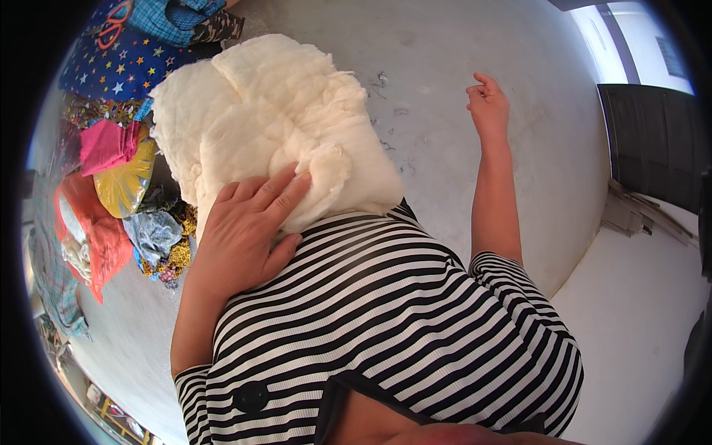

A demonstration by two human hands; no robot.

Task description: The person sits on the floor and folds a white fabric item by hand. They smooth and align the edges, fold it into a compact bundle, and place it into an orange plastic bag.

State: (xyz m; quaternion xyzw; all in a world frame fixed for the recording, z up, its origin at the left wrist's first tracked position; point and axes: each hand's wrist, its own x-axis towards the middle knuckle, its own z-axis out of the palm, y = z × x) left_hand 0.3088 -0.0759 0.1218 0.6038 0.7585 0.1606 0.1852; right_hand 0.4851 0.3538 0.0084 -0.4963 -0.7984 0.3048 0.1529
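Observation:
Across my lap lies a thick, folded pad of cream-white cotton batting (261,111), with uneven, fluffy edges and a rounded lump near its front. My left hand (253,228) rests palm down on the near part of the batting, its fingertips beside the lump and its thumb at my striped shirt. Well to the right of the pad, my right hand (487,103) is raised over the grey floor. Its fingers are bent, one sticking out above the others; whether something small is pinched between them cannot be told.
On the left are orange-handled scissors (114,25), dark blue star-print fabric (133,67), folded pink cloth (108,147), a yellow plastic bag (125,178) and a red plastic bag (105,245). Thread scraps (382,79) lie on the floor. Boards (631,214) lean at the right wall.

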